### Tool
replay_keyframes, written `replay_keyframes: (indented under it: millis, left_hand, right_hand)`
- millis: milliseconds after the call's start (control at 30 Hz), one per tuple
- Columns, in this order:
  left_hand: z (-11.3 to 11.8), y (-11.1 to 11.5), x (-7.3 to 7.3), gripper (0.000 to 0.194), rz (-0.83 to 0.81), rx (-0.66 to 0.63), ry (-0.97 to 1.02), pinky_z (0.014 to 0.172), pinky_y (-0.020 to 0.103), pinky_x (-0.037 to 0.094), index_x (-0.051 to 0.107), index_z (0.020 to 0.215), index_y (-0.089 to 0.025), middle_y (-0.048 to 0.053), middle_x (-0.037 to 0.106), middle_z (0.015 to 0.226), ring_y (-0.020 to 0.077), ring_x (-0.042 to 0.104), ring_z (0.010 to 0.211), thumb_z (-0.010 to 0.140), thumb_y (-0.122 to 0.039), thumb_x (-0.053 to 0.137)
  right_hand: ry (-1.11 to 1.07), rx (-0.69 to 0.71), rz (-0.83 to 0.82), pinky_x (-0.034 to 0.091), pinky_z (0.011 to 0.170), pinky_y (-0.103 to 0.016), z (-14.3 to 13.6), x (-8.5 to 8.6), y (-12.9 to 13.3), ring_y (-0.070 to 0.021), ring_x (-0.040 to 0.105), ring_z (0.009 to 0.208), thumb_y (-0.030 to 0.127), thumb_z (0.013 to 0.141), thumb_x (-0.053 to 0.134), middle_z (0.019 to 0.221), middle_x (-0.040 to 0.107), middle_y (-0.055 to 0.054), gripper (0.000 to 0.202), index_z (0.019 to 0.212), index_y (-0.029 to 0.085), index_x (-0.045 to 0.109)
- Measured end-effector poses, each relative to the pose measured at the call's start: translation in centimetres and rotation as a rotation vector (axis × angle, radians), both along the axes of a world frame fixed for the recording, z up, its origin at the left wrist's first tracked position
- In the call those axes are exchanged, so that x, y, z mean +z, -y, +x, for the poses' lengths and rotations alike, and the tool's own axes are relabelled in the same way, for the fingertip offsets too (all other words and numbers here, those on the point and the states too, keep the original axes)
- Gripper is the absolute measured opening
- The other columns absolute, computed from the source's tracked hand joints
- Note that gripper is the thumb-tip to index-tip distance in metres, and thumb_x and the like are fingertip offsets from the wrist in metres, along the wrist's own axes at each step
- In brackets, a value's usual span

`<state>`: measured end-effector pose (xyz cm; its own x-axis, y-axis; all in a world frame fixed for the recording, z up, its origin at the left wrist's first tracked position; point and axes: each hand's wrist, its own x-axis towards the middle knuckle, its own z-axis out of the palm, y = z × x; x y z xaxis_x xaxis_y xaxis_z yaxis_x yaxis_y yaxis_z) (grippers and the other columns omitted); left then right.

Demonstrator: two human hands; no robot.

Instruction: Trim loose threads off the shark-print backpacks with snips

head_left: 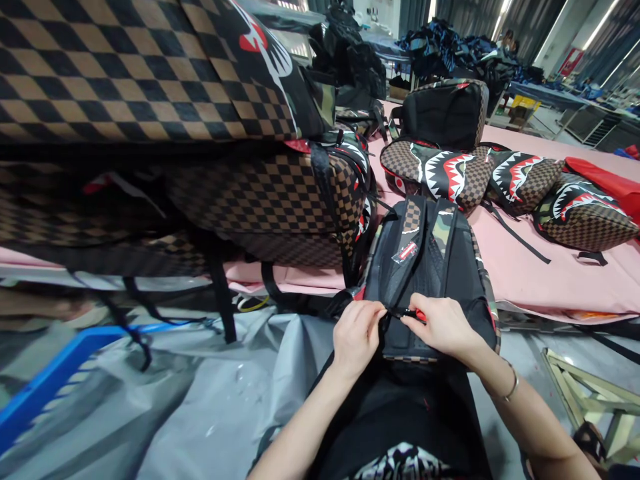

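Head: black backpack (453,273), contents hidden, lies under left hand (356,332) and right hand (443,325).

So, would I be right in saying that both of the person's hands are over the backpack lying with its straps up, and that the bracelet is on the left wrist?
Not quite: the bracelet is on the right wrist, as the head view shows. The left hand and right hand are indeed over the backpack, which lies straps up.

Glare: bright strips (601,23) far beyond the right hand (443,327) | Shadow: between stacked bags (270,200), left of the left hand (356,333) | Blur: blue crate (50,385), farther left
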<state>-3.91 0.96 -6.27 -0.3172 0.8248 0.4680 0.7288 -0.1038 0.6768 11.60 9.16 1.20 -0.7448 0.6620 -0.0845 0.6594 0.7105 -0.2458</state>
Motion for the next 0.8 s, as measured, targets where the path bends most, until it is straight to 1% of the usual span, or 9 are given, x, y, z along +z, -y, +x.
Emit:
replay_keyframes:
  millis: [100, 233, 300, 367, 433, 533, 600, 700, 800]
  left_hand:
    - [0.4, -0.1, 0.1, 0.016, -0.019, 0.016, 0.129, 0.073, 0.029, 0.045, 0.059, 0.075, -0.02, 0.005, 0.062, 0.075, 0.0169, 0.056, 0.074, 0.083, -0.025, 0.047]
    - [0.3, -0.4, 0.1, 0.016, -0.051, 0.085, 0.562, 0.06, 0.024, 0.044, 0.057, 0.072, -0.019, 0.0, 0.057, 0.068, 0.0129, 0.053, 0.062, 0.079, -0.031, 0.05]
    - [-0.2, -0.4, 0.2, 0.023, -0.01, 0.115, 0.775, 0.055, 0.022, 0.042, 0.053, 0.065, -0.018, -0.002, 0.052, 0.059, 0.0117, 0.05, 0.056, 0.08, -0.035, 0.05]
    - [-0.9, -0.3, 0.4, 0.037, 0.006, 0.124, 0.848, 0.055, 0.023, 0.041, 0.048, 0.054, -0.018, -0.002, 0.047, 0.051, 0.0117, 0.049, 0.054, 0.083, -0.04, 0.043]
    - [-1.4, -0.1, 0.5, 0.042, -0.062, 0.107, 0.786, 0.057, 0.023, 0.041, 0.05, 0.053, -0.017, 0.0, 0.051, 0.053, 0.0123, 0.05, 0.055, 0.084, -0.044, 0.039]
    - [-1.5, 0.3, 0.3, 0.028, -0.206, 0.047, 0.584, 0.063, 0.025, 0.045, 0.061, 0.08, -0.018, 0.002, 0.062, 0.076, 0.0144, 0.056, 0.066, 0.071, -0.045, 0.061]
    - [-1.3, 0.4, 0.0, 0.034, -0.253, 0.001, 0.453, 0.067, 0.027, 0.046, 0.062, 0.088, -0.02, 0.002, 0.064, 0.081, 0.0157, 0.058, 0.069, 0.063, -0.041, 0.07]
    - [-1.2, 0.2, -0.5, 0.017, -0.269, -0.032, 0.361, 0.069, 0.027, 0.046, 0.065, 0.081, -0.022, 0.002, 0.066, 0.078, 0.0164, 0.06, 0.07, 0.072, -0.037, 0.062]
    - [-1.5, -0.1, -0.7, 0.016, -0.244, -0.051, 0.299, 0.071, 0.026, 0.045, 0.064, 0.075, -0.022, 0.001, 0.067, 0.077, 0.0163, 0.061, 0.073, 0.079, -0.033, 0.052]
  right_hand:
    - [0.011, 0.048, 0.031, 0.021, 0.052, -0.025, 0.1, -0.4, 0.0, -0.0139, 0.062, 0.066, 0.037, 0.089, 0.046, 0.075, 0.067, 0.0, 0.018, 0.084, 0.021, 0.052]
    - [0.016, 0.061, 0.056, 0.02, 0.051, -0.025, 0.4, -0.9, -0.1, -0.0139, 0.062, 0.068, 0.036, 0.09, 0.043, 0.074, 0.066, 0.0, 0.02, 0.082, 0.02, 0.052]
    - [-0.01, 0.048, 0.049, 0.021, 0.052, -0.024, 0.5, -1.1, -0.1, -0.0139, 0.062, 0.068, 0.037, 0.09, 0.044, 0.075, 0.067, 0.0, 0.02, 0.081, 0.02, 0.051]
    - [-0.056, 0.014, 0.031, 0.023, 0.053, -0.023, 0.6, -1.3, -0.2, -0.0139, 0.063, 0.069, 0.038, 0.089, 0.045, 0.077, 0.067, 0.001, 0.02, 0.083, 0.02, 0.051]
    - [-0.082, -0.009, 0.018, 0.024, 0.053, -0.023, 0.5, -1.3, -0.3, -0.0141, 0.063, 0.068, 0.039, 0.089, 0.046, 0.077, 0.067, 0.001, 0.019, 0.084, 0.021, 0.051]
    - [-0.058, 0.01, 0.012, 0.025, 0.053, -0.023, 0.1, -1.0, -0.3, -0.0147, 0.063, 0.068, 0.038, 0.088, 0.048, 0.075, 0.067, 0.0, 0.018, 0.086, 0.021, 0.051]
    - [-0.028, 0.027, 0.012, 0.025, 0.053, -0.023, -0.2, -0.7, -0.3, -0.0153, 0.063, 0.068, 0.037, 0.088, 0.048, 0.076, 0.067, -0.001, 0.017, 0.087, 0.02, 0.051]
    - [0.014, 0.044, 0.01, 0.025, 0.053, -0.024, -0.5, -0.2, -0.4, -0.0161, 0.064, 0.068, 0.038, 0.087, 0.049, 0.077, 0.068, -0.001, 0.017, 0.088, 0.021, 0.051]
    - [0.029, 0.048, 0.01, 0.025, 0.052, -0.023, -0.7, 0.0, -0.5, -0.0158, 0.063, 0.067, 0.038, 0.086, 0.051, 0.075, 0.067, -0.001, 0.017, 0.088, 0.021, 0.053]
